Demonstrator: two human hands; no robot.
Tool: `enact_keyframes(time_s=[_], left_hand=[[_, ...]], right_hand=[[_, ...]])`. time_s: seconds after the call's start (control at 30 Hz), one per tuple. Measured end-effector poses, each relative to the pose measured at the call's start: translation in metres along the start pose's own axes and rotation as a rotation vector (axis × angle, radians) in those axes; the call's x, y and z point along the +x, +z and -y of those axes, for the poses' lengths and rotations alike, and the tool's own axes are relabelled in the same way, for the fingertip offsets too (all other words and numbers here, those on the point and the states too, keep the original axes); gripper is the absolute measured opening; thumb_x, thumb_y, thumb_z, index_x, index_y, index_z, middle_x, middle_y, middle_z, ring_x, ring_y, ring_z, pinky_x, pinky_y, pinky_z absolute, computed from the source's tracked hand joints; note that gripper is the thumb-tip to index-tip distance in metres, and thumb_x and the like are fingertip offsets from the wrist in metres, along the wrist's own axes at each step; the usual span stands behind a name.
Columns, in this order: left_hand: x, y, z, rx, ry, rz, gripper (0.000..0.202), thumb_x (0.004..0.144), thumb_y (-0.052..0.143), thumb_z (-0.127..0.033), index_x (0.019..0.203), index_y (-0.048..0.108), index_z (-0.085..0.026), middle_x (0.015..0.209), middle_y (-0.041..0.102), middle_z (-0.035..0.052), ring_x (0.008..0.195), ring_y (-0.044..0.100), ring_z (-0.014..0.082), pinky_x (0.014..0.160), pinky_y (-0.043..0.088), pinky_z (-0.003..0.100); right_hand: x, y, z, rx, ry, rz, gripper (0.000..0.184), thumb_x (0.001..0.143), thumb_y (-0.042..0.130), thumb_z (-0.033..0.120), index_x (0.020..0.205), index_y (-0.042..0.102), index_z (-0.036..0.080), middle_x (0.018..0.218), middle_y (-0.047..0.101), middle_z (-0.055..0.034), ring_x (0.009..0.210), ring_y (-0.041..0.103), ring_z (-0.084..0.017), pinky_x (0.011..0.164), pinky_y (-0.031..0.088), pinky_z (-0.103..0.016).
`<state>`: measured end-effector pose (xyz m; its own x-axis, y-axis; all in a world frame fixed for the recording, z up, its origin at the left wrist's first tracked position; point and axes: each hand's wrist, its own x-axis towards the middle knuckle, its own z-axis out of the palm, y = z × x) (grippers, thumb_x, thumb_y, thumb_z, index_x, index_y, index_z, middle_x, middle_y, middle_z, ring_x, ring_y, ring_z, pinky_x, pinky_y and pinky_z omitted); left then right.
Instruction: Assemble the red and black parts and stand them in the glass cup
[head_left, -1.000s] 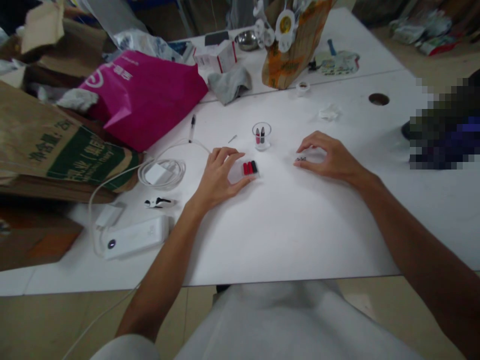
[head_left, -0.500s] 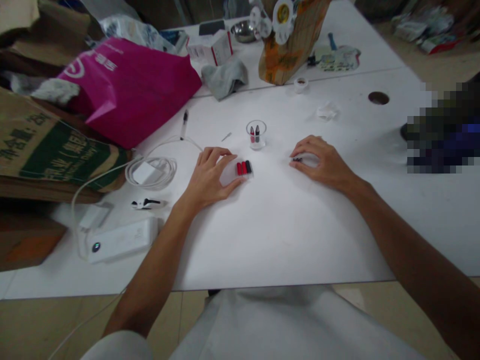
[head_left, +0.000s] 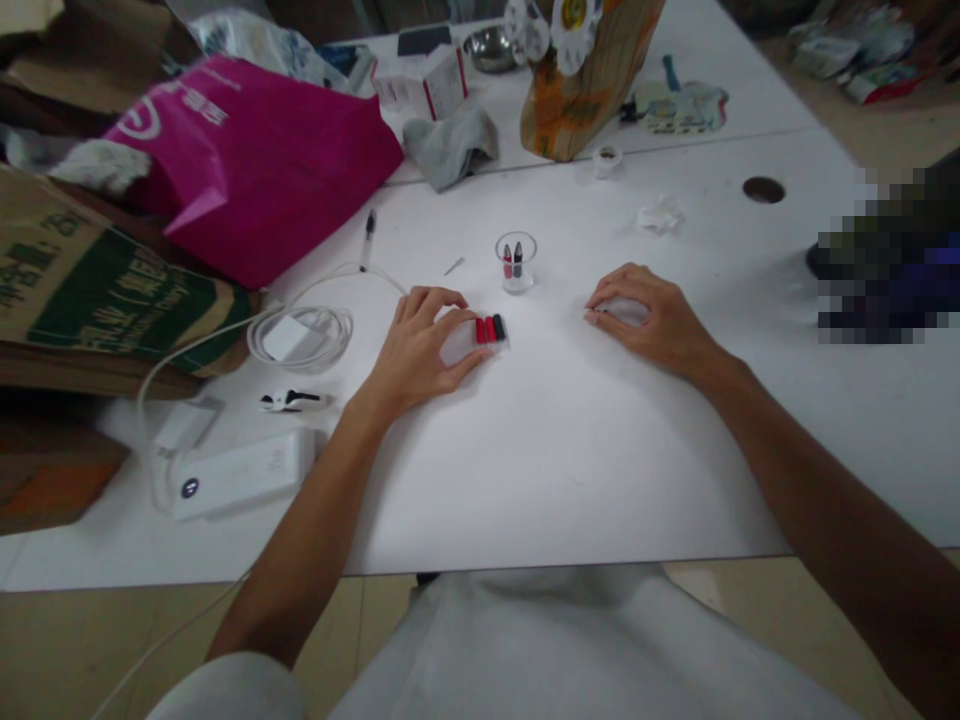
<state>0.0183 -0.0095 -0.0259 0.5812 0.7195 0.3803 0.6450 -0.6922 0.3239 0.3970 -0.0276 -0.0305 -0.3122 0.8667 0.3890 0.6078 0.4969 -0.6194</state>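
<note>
My left hand (head_left: 420, 348) rests on the white table (head_left: 570, 450), its fingers curled around a small clear case (head_left: 489, 329) that holds red and black pieces. My right hand (head_left: 651, 318) lies a little to the right. Its fingers are arched and pressed down over something small, which they hide. Just behind the case stands a clear cup (head_left: 516, 261) with two small capped pieces upright in it, about midway between the two hands.
A pink bag (head_left: 262, 170) and a brown paper sack (head_left: 90, 290) crowd the left. Nearer me on the left lie a coiled white cable (head_left: 300, 338), a white power bank (head_left: 240, 477) and a pen (head_left: 367, 238). A crumpled tissue (head_left: 660, 214) and a table hole (head_left: 763, 189) lie far right.
My right fingers have lowered over the small dark thing, which no longer shows. My left hand stays at the clear case.
</note>
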Motion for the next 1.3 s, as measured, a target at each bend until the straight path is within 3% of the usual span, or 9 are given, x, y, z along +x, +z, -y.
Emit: enact_keyframes(time_s=[0.4,0.87,1.3], left_hand=[[-0.0013,0.0002,0.0004,0.053,0.036,0.021,0.052,0.104,0.076,-0.067,0.136,0.075,-0.025,0.139,0.072,0.0155,0.131,0.060,0.0379,0.112,0.048,0.057],[-0.0016,0.0024,0.0027,0.067,0.070,0.012,0.054,0.104,0.077,-0.065,0.137,0.073,-0.023,0.141,0.072,0.0173,0.132,0.061,0.0382,0.114,0.049,0.058],[0.0031,-0.0033,-0.0060,0.066,0.008,-0.110,0.064,0.104,0.074,-0.075,0.140,0.064,-0.023,0.136,0.073,0.0150,0.130,0.066,0.0373,0.116,0.049,0.056]], right_hand=[[0.0006,0.0024,-0.0042,0.037,-0.059,-0.094,0.008,0.100,0.081,0.036,0.101,0.079,0.028,0.106,0.080,-0.0074,0.102,0.075,-0.031,0.102,0.061,-0.055],[0.0000,0.0016,-0.0024,0.038,-0.072,-0.117,0.011,0.102,0.082,0.040,0.102,0.080,0.029,0.107,0.079,-0.0073,0.100,0.076,-0.029,0.097,0.063,-0.052],[0.0004,0.0032,0.0056,0.049,-0.071,-0.173,0.012,0.102,0.084,0.042,0.104,0.079,0.031,0.108,0.080,-0.0068,0.100,0.076,-0.029,0.096,0.063,-0.051]])
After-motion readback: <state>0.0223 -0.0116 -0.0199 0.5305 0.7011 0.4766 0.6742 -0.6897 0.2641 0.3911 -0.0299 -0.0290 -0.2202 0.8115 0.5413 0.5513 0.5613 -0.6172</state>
